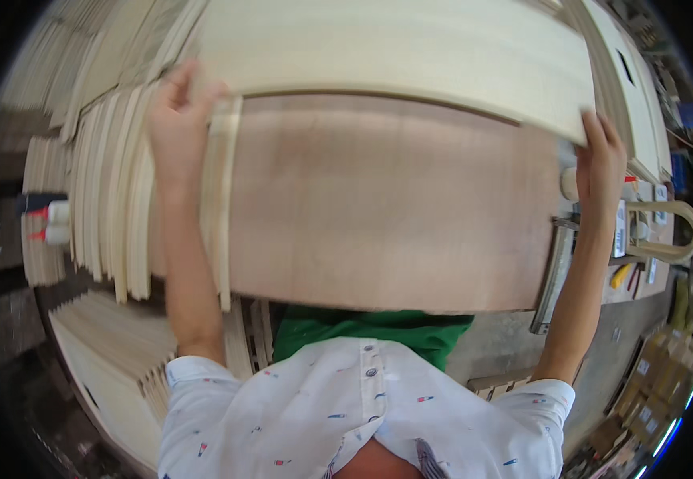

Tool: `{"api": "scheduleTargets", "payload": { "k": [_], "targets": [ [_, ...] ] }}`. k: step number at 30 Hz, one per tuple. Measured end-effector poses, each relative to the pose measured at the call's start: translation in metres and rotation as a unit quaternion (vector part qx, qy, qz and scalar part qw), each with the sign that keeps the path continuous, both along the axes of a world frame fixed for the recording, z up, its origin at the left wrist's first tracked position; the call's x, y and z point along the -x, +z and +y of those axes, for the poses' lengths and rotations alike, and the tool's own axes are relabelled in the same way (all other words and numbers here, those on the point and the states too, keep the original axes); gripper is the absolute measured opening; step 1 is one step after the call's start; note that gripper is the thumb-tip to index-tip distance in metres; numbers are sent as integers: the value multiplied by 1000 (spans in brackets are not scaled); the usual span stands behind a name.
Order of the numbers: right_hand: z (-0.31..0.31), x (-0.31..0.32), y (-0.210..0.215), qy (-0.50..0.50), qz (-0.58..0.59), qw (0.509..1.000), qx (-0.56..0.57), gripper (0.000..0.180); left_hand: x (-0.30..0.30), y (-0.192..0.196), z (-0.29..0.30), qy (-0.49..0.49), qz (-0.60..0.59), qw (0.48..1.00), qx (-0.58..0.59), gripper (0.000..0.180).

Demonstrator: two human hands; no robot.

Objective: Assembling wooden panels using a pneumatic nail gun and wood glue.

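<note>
A pale wooden panel (394,48), long and flat, spans the far side in front of me, its near edge over a brown wooden board (386,207). My right hand (602,164) is closed on the panel's near right corner. At its left end is my left hand (178,120), smeared by motion, with the fingers bent and the thumb at the panel's near left corner; it appears to grip that end. The brown board lies flat between my forearms and reaches almost to my green apron (362,331).
Several upright pale wooden boards (115,191) stand packed at the left, beside red-tipped white bottles (57,223). More boards (115,343) are stacked lower left. A metal bar (552,275) lies right of the brown board. Farther right are a curved wooden piece (682,231) and cardboard boxes (658,371).
</note>
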State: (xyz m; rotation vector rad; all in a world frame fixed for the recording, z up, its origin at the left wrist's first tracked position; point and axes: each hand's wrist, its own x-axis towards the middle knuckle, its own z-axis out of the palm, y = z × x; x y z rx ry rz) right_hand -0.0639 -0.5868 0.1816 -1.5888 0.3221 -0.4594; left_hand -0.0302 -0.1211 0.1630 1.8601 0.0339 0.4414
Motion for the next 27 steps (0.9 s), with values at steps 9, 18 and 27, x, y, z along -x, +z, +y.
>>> {"api": "scheduleTargets", "payload": {
  "k": [9, 18, 27],
  "targets": [
    [4, 111, -92, 19, 120, 993, 6, 34, 117, -57, 4, -3, 184, 973, -139, 50],
    [5, 77, -111, 26, 123, 985, 118, 32, 81, -37, 2, 21, 201, 929, -309, 52],
    [13, 133, -105, 13, 112, 957, 266, 32, 157, -47, 2, 65, 55, 950, -302, 36]
  ]
}}
